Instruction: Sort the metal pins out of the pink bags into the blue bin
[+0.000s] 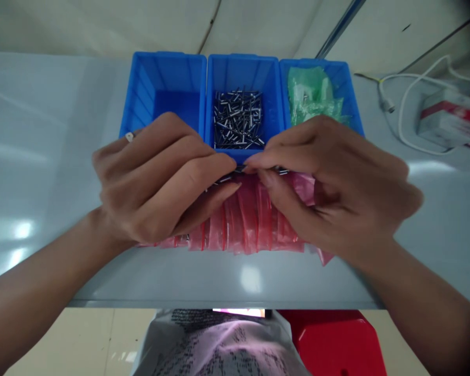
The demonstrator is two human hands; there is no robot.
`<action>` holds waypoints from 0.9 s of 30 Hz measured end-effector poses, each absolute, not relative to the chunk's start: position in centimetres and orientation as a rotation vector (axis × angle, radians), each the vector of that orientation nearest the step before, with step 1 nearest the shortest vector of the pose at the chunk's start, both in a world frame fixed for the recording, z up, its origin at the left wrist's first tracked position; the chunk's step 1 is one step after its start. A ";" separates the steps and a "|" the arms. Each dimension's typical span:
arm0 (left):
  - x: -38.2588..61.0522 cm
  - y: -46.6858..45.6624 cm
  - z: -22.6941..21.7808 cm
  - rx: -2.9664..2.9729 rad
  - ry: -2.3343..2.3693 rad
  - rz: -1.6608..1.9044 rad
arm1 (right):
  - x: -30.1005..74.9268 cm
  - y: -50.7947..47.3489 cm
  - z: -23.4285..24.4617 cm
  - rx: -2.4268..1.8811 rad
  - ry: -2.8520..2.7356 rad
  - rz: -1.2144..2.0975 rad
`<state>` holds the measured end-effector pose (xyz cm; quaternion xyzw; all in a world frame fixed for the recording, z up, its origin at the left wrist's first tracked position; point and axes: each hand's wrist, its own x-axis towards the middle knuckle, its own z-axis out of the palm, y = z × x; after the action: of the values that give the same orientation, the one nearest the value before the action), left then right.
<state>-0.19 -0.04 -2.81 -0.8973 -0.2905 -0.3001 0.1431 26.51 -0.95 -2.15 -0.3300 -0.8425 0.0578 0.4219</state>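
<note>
My left hand (160, 177) and my right hand (329, 188) meet at the front of the bins, their fingertips pinching small metal rivets (238, 169) above a row of upright pink plastic bags (246, 222). The fingers hide most of the rivets and the top edges of the bags. Behind my hands stand a blue middle bin (243, 78) heaped with loose metal rivets (238, 120), a blue left bin (164, 73), and a blue right bin (337, 78) holding green plastic bags (313, 94).
The bins and pink bags stand on a pale grey table (43, 156). A white cable (407, 104) and a red-and-white box (448, 117) lie at the right. Below the table's near edge are a red stool (332, 339) and a printed white sheet (219, 344).
</note>
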 end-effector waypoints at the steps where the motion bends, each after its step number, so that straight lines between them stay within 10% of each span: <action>1: -0.2 0.0 -2.9 -2.595 -0.821 -0.870 | 26.4 -1.2 -2.0 -0.835 -2.042 0.244; 27: -0.3 0.8 -2.6 -2.621 -0.774 -0.964 | 25.6 -2.1 -1.3 -1.000 -1.478 0.856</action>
<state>-0.35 0.78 -2.60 -0.8978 -0.2650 -0.3300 0.1215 25.65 -2.13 -1.28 -0.4222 -0.6242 0.3616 0.5490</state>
